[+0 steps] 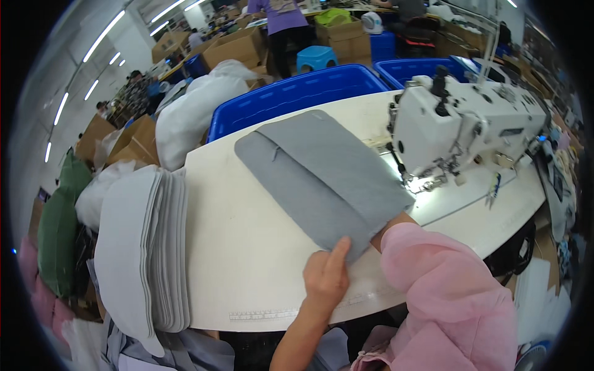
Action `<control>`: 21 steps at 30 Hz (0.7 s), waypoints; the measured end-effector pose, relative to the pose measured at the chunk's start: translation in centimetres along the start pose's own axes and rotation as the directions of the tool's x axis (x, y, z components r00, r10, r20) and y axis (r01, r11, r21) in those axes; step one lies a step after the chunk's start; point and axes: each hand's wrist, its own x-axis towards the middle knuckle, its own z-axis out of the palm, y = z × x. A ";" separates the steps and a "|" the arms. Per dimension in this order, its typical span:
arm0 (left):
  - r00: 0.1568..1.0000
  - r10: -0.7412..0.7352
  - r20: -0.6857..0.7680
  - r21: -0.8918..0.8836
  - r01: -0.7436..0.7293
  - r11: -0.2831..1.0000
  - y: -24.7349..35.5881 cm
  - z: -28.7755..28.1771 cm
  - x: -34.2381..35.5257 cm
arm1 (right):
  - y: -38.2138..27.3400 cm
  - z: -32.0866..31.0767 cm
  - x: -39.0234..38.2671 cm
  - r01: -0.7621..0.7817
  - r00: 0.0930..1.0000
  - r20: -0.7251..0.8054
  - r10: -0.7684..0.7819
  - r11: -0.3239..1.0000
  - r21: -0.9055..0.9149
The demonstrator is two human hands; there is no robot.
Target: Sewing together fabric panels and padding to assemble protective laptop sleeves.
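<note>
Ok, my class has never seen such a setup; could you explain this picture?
There's no robot: a person works bare-handed. A wide camera on their head looks down, bending straight edges. On the white table lie a flat grey fabric piece and snips, near a white sewing machine; stacked grey pieces sit at the left. The left hand touches the fabric piece's near corner. The pink-sleeved right arm reaches its edge; that hand is hidden, so its grip is unclear.

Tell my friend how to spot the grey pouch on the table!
Find the white table with the white sewing machine. Left of the machine, the left hand touches the grey pouch. Unlike the paler stacked panels, it has a long fold.
</note>
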 end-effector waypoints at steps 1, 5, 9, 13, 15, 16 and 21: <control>1.000 -0.015 0.004 -0.014 0.015 1.000 0.0 -0.1 0.0 | 0.4 -1.0 -0.4 -0.012 1.000 0.002 0.012 1.000 -0.016; 0.998 -0.036 -0.059 -0.031 0.034 0.999 -0.3 -0.1 0.3 | 0.9 -4.5 -1.5 -0.026 0.999 0.026 0.028 0.997 -0.066; 0.991 -0.069 -0.115 -0.054 0.063 0.997 -0.4 -0.3 0.6 | 0.4 -7.5 -1.4 -0.009 0.999 0.046 0.013 0.996 -0.091; 0.986 -0.113 -0.119 -0.048 0.108 0.993 -0.6 -0.5 0.2 | 0.0 -10.0 -1.5 0.001 0.998 0.067 0.007 0.994 -0.108; 0.986 -0.116 -0.116 -0.049 0.111 0.993 -0.4 -0.4 0.2 | -0.1 -11.0 -1.6 0.004 0.997 0.082 0.006 0.993 -0.115; 0.987 -0.116 -0.114 -0.053 0.111 0.992 -0.3 -0.4 0.3 | -0.1 -11.5 -1.8 0.005 0.996 0.091 0.005 0.993 -0.118; 0.994 -0.080 -0.068 -0.041 0.078 0.996 0.4 -0.6 0.1 | -0.8 -12.9 -2.1 0.027 0.988 0.156 -0.009 0.993 -0.117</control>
